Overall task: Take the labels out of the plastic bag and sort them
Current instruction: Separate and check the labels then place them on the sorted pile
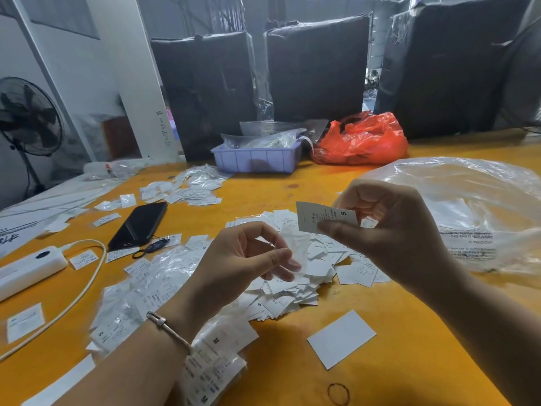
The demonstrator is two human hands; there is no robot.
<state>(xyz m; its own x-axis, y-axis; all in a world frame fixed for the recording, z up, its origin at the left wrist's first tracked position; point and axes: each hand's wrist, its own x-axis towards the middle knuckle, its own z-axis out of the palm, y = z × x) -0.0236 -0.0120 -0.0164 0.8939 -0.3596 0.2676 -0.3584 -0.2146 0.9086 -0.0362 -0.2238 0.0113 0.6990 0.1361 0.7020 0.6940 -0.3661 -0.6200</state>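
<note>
- Between thumb and fingers of the right hand (389, 230), the grip pinches a white label marked S (325, 215), lifted clear of the desk (409, 332).
- Left hand (243, 259) pinches a small clear sleeve (294, 253), seemingly just emptied.
- Below the grip lies a heap of loose labels (304, 276); left of it, packets still sealed (140, 294) — I judge sorting is only partly done.
- Right of the grip sits the big plastic bag (468, 212).
- Nearer than the grip, bare desk by a blank card (341, 339) offers room.
</note>
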